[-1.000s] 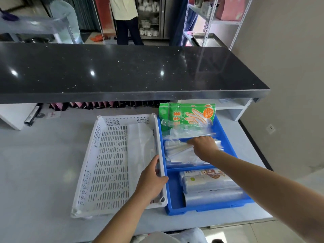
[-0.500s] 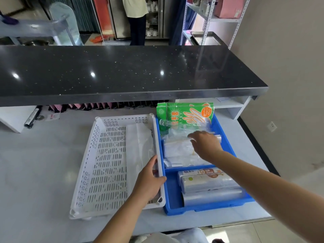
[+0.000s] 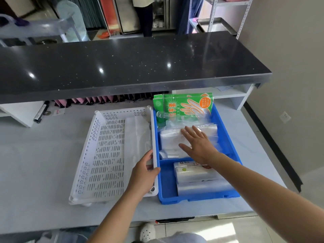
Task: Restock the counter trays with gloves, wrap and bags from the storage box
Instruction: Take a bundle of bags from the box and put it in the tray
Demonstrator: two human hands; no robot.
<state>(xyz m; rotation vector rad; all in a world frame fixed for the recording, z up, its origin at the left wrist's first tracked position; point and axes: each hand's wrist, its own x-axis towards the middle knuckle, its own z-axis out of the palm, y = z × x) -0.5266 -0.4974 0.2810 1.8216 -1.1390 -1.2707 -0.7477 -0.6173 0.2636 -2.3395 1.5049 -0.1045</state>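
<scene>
Bags settled in the blue tray (image 3: 226,137)

Right hand (image 3: 198,146), clutching bags (image 3: 171,139) earlier, now lies spread flat; left hand (image 3: 143,176) still grips white tray (image 3: 98,155).

Glossy, speckled black stone counter (image 3: 122,67); matt grey worktop (image 3: 35,163); perforated white plastic tray (image 3: 98,155); smooth blue plastic bin (image 3: 226,137); clear, shiny film bags (image 3: 171,139); glossy green glove packet (image 3: 182,104).

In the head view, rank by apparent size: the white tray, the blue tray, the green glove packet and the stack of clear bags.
1. White tray and blue tray: look much alike, so I won't split them.
2. Green glove packet and stack of clear bags: both partly hidden, too close to rank.
</scene>
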